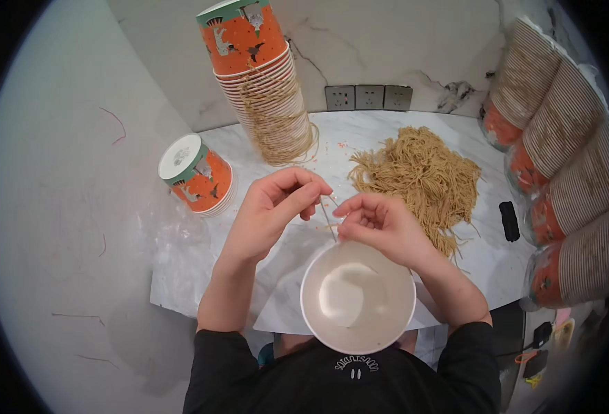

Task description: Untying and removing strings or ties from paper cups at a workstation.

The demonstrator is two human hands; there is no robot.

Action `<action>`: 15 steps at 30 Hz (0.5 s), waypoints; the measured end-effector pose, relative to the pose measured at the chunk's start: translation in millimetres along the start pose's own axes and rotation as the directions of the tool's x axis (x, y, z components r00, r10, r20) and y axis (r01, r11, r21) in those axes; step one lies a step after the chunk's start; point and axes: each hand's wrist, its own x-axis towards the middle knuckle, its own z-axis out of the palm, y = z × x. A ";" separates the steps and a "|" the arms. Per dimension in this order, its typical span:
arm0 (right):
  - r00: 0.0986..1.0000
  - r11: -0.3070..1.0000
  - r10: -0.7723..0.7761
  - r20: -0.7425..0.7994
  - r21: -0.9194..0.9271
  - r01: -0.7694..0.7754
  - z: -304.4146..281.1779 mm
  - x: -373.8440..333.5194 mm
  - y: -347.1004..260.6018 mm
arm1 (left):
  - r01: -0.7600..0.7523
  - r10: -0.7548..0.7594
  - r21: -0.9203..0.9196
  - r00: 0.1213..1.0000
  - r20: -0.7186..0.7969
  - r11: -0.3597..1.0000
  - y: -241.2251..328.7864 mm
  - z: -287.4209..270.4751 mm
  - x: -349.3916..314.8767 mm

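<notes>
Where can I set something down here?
Bare tabletop shows front right, between your right forearm, the black object and the right cup stacks; also front left, beside your left forearm. It's crowded around the tan strand pile, tall cup stack and open cup.

arc of white lettering (356, 363) on the black shirt (346, 392) right by the open white tub (358, 298), small print-like mark on the orange cup's (208, 181) pale base left past that tub, too tiny to read tbh

You've got bright, even light, soft shadow (139, 338) lower left; fisheye bowing toward the rim, black corners.
</notes>
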 end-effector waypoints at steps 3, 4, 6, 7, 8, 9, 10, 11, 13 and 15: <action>0.994 0.994 -0.052 -0.099 -0.104 0.042 -6.3 2.8 6.3 | 0.001 -0.001 -0.024 1.000 0.007 1.000 -2.6 6.8 2.6; 0.984 0.981 -0.098 -0.146 -0.183 0.070 -7.5 3.1 7.1 | 0.018 -0.020 -0.099 1.000 -0.017 0.995 -5.7 7.9 3.5; 0.989 0.970 -0.096 -0.113 -0.232 0.068 -5.0 1.5 0.9 | 0.054 -0.057 -0.219 0.998 -0.004 0.974 -11.0 9.8 6.5; 0.993 0.959 -0.090 -0.077 -0.277 0.065 -2.9 0.4 -1.4 | 0.094 -0.096 -0.334 0.995 0.010 0.938 -13.7 11.0 7.3; 0.993 0.959 -0.085 -0.079 -0.275 0.060 -0.8 -0.3 -2.4 | 0.098 -0.100 -0.336 0.995 0.011 0.937 -15.2 12.2 7.9; 0.993 0.937 -0.093 -0.078 -0.344 0.061 1.5 -0.7 -3.1 | 0.087 -0.082 -0.397 0.996 0.027 0.914 -16.5 13.2 8.3; 0.992 0.909 -0.104 -0.075 -0.411 0.064 3.5 -0.7 -4.1 | 0.074 -0.061 -0.455 0.997 0.043 0.887 -16.9 13.6 8.8; 0.992 0.910 -0.103 -0.076 -0.409 0.063 4.3 -0.5 -5.0 | 0.077 -0.064 -0.454 0.997 0.044 0.888 -19.1 13.5 9.2; 0.994 0.892 -0.108 0.010 -0.440 0.101 4.6 0.6 -6.3 | 0.015 0.002 -0.465 0.999 0.037 0.885 -25.9 12.8 10.0; 0.998 0.945 -0.064 -0.016 -0.322 0.056 3.8 3.0 -2.0 | -0.028 0.012 -0.478 0.999 -0.036 0.878 -27.5 13.3 10.3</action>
